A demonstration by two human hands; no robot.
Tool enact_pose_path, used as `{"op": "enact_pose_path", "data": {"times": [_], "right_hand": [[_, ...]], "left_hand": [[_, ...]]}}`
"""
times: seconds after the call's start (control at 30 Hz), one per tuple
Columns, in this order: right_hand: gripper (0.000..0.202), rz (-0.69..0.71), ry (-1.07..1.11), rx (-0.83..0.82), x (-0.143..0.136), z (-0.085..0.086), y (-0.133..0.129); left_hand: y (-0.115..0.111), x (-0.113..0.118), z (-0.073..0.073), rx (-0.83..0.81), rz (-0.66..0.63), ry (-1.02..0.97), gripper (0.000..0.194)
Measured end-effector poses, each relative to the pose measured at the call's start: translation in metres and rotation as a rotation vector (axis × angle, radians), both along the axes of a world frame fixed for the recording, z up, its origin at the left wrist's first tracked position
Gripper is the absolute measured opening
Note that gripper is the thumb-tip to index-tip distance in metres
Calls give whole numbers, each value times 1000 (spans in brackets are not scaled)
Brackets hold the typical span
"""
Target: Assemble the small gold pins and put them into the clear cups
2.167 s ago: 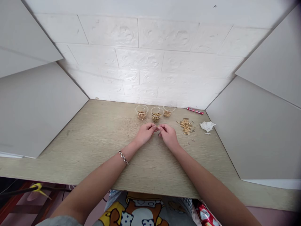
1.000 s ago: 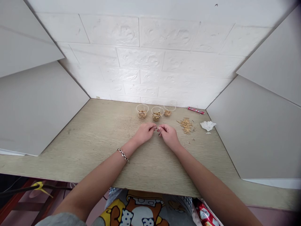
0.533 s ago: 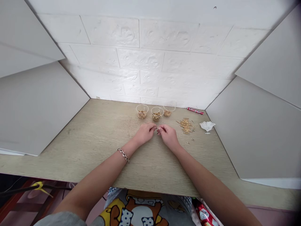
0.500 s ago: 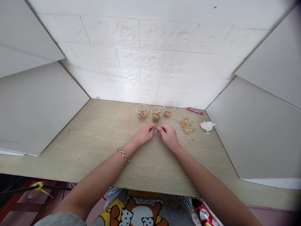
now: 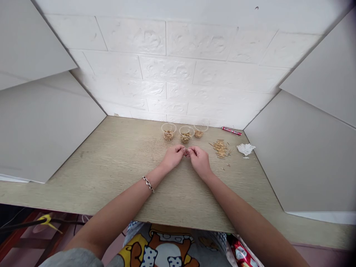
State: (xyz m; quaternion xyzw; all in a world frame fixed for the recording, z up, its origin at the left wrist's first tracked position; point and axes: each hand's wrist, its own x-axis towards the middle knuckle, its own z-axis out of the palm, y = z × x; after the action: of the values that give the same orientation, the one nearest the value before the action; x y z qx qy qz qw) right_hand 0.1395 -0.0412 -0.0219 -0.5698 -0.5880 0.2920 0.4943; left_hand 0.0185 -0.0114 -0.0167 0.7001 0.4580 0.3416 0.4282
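Just in front of the middle cup (image 5: 185, 138), my left hand (image 5: 174, 155) and my right hand (image 5: 198, 159) meet at the fingertips. Both are closed in a pinch around something tiny between them, too small to name. A left cup (image 5: 168, 134) and a right cup (image 5: 198, 133), both clear, also hold small gold-coloured pieces. To the right of my right hand lies a loose pile of thin gold-coloured rods (image 5: 220, 149).
A crumpled white tissue (image 5: 246, 149) and a pink-red tube (image 5: 231, 131) lie at the right of the wooden table (image 5: 111, 155). Tiny bits are scattered left of the cups. Grey panels stand at both sides, with a white brick-pattern wall behind.
My left hand has shifted very slightly right, and the fingertips of both hands are closer together. The cups and the rod pile have not moved on the table.
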Motion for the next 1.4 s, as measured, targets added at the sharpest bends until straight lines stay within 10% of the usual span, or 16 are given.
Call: {"op": "enact_pose_path", "data": {"times": [0.83, 1.4], "right_hand": [[17, 12, -148, 76, 1, 3, -3], [15, 121, 230, -125, 4, -4, 5]], "left_hand": [[-9, -6, 15, 438, 8, 369, 23], [-6, -11, 18, 621, -126, 508, 22]]}}
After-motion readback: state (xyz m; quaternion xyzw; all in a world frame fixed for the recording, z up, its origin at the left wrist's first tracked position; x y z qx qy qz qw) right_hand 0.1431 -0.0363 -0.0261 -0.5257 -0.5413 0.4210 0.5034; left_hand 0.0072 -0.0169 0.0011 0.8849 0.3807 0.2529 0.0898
